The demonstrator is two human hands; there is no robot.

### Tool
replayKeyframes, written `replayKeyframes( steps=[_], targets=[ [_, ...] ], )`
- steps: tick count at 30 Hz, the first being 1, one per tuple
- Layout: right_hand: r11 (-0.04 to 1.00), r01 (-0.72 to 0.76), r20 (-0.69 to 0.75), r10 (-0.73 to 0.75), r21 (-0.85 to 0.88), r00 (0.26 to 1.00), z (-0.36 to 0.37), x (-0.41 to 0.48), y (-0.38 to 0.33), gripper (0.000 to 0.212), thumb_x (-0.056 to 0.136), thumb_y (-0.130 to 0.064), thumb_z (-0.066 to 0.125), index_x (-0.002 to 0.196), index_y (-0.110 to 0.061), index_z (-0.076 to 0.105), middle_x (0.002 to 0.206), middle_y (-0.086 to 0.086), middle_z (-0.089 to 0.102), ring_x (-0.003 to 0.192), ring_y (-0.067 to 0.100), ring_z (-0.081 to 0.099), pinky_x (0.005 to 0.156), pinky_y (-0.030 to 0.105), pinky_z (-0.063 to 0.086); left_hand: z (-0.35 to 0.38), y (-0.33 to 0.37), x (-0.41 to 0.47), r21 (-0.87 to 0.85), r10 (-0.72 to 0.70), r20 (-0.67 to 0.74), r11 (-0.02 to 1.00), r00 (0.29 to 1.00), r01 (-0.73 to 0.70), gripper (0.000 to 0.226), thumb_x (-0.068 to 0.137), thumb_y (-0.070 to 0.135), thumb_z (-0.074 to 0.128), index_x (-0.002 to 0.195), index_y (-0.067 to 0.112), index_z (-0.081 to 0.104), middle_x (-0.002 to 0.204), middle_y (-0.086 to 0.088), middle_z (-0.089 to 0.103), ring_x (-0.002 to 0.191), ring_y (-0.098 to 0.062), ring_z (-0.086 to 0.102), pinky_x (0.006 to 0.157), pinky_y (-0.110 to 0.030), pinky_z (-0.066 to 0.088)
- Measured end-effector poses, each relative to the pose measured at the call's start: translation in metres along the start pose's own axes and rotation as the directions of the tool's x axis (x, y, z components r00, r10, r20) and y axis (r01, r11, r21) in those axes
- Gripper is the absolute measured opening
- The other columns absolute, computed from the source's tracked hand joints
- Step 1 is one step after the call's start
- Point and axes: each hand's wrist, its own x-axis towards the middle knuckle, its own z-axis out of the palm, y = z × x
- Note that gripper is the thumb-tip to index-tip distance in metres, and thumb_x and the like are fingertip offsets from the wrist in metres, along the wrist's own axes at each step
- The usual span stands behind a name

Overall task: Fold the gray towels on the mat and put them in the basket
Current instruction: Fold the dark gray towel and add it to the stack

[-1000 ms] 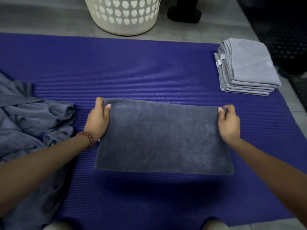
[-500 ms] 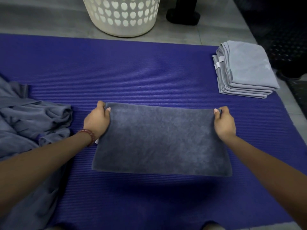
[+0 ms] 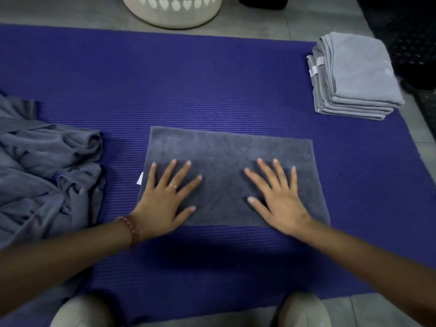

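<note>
Gray towel [image 3: 231,149] lies flat, centre of mat [image 3: 212,79]. Left hand [image 3: 165,199] and right hand [image 3: 278,201] press it, grip wide, fingers splayed, holding nothing: probably smoothing creases so next fold lands square. Basket [image 3: 172,13] far.

A folded dark gray towel [image 3: 231,159] is lying flat on the purple mat [image 3: 188,79], midway between its left and right edges and nearer its near edge. Both hands are resting on it, palms down and fingers spread: the left hand [image 3: 165,201] is covering the towel's left part, and the right hand [image 3: 280,206] its right part. A crumpled heap of gray towels [image 3: 47,171] is lying along the mat's left edge. A neat stack of folded towels [image 3: 354,76] is sitting at the far right corner. A white basket [image 3: 172,15] is standing on the floor [image 3: 259,22] just beyond the far edge
</note>
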Motion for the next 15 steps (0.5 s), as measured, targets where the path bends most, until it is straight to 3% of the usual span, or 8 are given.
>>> replayKeyframes(
  steps=[5,7,10,13,15],
  targets=[
    [0.990,0.024,0.133,-0.005,-0.141,0.991,0.016,-0.060,0.039,0.062,0.093,-0.061,0.016,0.150,-0.036,0.011,0.156,-0.004,0.022,0.143,0.033,0.018,0.109,0.065,0.012,0.016,-0.017,-0.047,0.008,0.033,0.087,0.999,0.996,-0.033,0.064,0.093,0.062,0.012,0.149,0.032,0.017,0.156,-0.004,0.022,0.143,-0.035,0.015,0.106,-0.066,0.009],
    [0.992,0.005,0.149,0.014,-0.126,0.989,0.008,-0.058,0.039,0.064,0.092,-0.065,0.010,0.149,-0.037,0.011,0.157,-0.007,0.018,0.144,0.031,0.016,0.111,0.062,0.007,0.009,-0.020,-0.047,-0.024,0.015,0.084,1.000,0.996,-0.013,0.067,0.091,0.065,0.012,0.149,0.031,0.018,0.156,-0.007,0.019,0.144,-0.035,0.010,0.108,-0.064,0.001],
    [0.988,-0.155,0.048,0.154,0.025,0.987,-0.009,-0.027,0.028,0.068,0.088,-0.068,0.016,0.149,-0.040,0.009,0.157,-0.014,0.006,0.146,0.023,-0.001,0.114,0.054,-0.008,-0.010,-0.017,-0.026,-0.102,-0.034,0.009,0.994,0.999,0.034,0.069,0.090,0.065,0.017,0.148,0.028,0.024,0.157,-0.010,0.014,0.144,-0.034,0.006,0.109,-0.062,-0.007],
    [0.969,-0.208,0.023,0.206,0.132,0.978,-0.026,0.026,0.020,0.071,0.084,-0.067,0.013,0.149,-0.040,0.001,0.157,-0.015,-0.005,0.145,0.022,-0.013,0.112,0.049,-0.017,-0.021,-0.027,0.020,-0.089,-0.051,-0.040,0.995,0.998,0.047,0.068,0.092,0.062,0.016,0.148,0.025,0.025,0.157,-0.010,0.015,0.144,-0.036,0.010,0.108,-0.065,-0.005],
    [0.978,-0.189,0.088,0.181,0.090,0.980,-0.025,0.053,0.026,0.074,0.080,-0.070,0.005,0.148,-0.041,-0.004,0.158,-0.012,-0.009,0.145,0.025,-0.015,0.112,0.050,-0.017,-0.018,-0.040,0.049,-0.055,-0.096,0.010,0.994,0.995,0.096,0.072,0.090,0.066,0.010,0.149,0.026,0.022,0.157,-0.010,0.015,0.143,-0.039,0.011,0.107,-0.067,-0.003]
  ],
)
